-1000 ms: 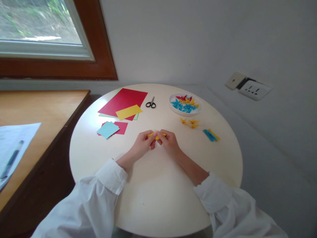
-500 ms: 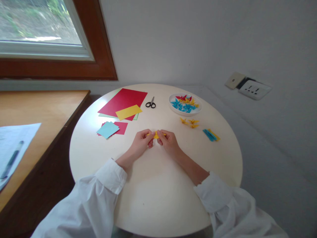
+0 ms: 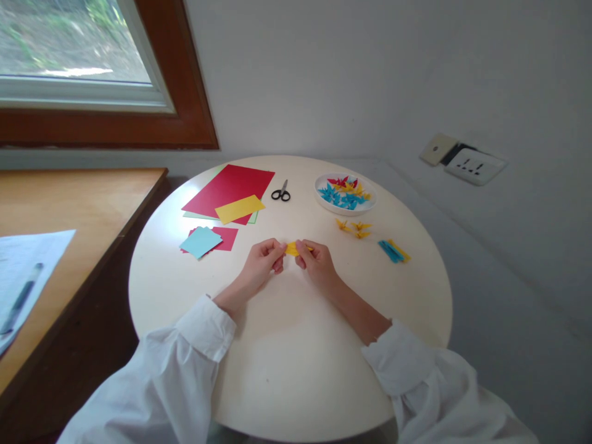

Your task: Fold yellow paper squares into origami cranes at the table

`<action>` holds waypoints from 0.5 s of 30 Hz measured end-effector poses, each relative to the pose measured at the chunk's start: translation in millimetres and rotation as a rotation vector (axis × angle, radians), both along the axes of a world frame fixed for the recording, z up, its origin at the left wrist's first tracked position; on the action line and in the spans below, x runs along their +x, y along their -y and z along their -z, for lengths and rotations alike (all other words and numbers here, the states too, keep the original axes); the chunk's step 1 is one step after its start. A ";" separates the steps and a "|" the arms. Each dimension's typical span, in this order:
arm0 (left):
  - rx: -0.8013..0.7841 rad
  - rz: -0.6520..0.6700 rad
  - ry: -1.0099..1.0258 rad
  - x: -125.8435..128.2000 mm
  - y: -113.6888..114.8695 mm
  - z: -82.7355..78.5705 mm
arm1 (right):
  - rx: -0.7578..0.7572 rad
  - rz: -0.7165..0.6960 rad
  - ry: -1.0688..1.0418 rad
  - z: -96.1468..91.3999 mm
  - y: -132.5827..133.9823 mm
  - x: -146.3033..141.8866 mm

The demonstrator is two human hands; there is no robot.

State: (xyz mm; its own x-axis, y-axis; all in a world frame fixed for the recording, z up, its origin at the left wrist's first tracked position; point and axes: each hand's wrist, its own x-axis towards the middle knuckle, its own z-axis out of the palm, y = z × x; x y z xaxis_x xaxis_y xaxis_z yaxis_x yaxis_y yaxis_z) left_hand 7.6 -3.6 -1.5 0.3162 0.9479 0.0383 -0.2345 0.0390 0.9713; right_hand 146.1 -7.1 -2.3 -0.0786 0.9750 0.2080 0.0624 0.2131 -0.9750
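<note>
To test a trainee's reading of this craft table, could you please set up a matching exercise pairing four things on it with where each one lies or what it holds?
Things:
1. scissors
2. white dish
3. small yellow folded paper
4. light blue square

Places or states:
A. pinched between the left hand and the right hand
B. lies partly over a dark red square
C. holds blue, yellow and red folded pieces
D. lies just right of the large red sheet

Pairs: 1-D, 2-C, 3-A, 4-B.

White wall [image 3: 370,74], wood-framed window [image 3: 69,55]
</note>
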 end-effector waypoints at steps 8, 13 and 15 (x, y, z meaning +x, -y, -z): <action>-0.006 -0.011 -0.003 0.3 0.8 -4.1 | 0.008 -0.005 -0.004 0.2 0.5 -0.6; -0.032 -0.032 0.012 -1.0 2.9 -10.5 | 0.008 0.020 -0.006 1.0 -0.2 0.5; -0.027 -0.042 0.010 -1.6 3.3 -12.0 | 0.006 0.025 -0.012 1.4 -0.5 0.9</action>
State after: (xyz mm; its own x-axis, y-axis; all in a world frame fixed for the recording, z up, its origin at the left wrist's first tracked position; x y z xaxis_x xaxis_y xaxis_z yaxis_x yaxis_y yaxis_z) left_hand 6.0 -6.9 10.4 0.2755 0.9612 0.0151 -0.2463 0.0554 0.9676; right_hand 147.1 -6.5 -3.7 -0.0512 0.9754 0.2145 0.0564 0.2173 -0.9745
